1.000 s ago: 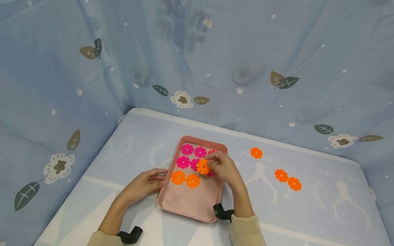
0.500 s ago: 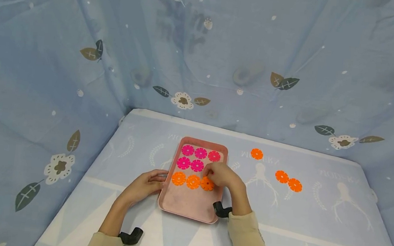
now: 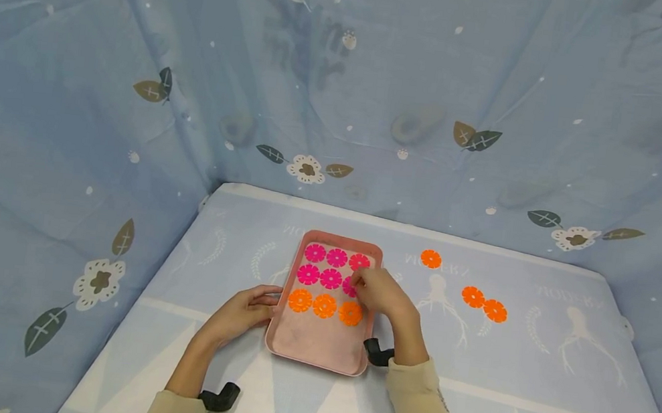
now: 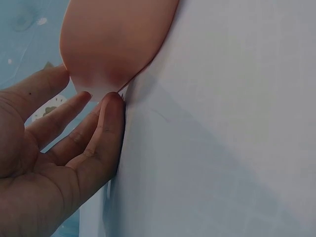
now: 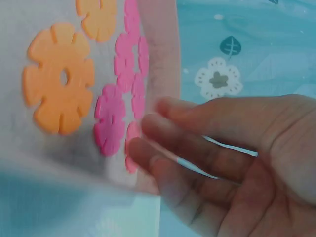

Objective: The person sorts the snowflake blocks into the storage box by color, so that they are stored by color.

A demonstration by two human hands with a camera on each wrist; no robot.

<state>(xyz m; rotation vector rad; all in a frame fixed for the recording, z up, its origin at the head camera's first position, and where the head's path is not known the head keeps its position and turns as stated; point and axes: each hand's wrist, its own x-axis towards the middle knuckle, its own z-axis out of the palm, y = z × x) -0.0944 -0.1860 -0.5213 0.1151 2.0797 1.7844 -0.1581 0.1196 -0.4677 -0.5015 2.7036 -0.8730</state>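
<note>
On the table a pink tray (image 3: pixel 315 353) holds flower-shaped plastic discs in rows. The two upper rows are pink discs (image 3: pixel 336 257); below them lies a row of orange discs (image 3: pixel 324 306). My left hand (image 3: pixel 241 315) touches the tray's left wall with its fingertips, and the left wrist view shows the fingers loosely bent against the wall (image 4: pixel 108 64). Over the tray's right side hovers my right hand (image 3: pixel 381 292), partly covering a pink disc at the end of the second row. In the right wrist view its fingers (image 5: pixel 170 182) are relaxed with nothing between them.
Right of the tray, one orange disc (image 3: pixel 431 259) lies alone on the patterned cloth. Farther right, two more orange discs (image 3: pixel 484 304) lie touching. Blue printed curtains (image 3: pixel 342 100) stand along the table's back and sides.
My right hand set an orange disc down at the right end of the orange row, let go of it, and rose slightly away. The left hand stayed at the tray's wall.
</note>
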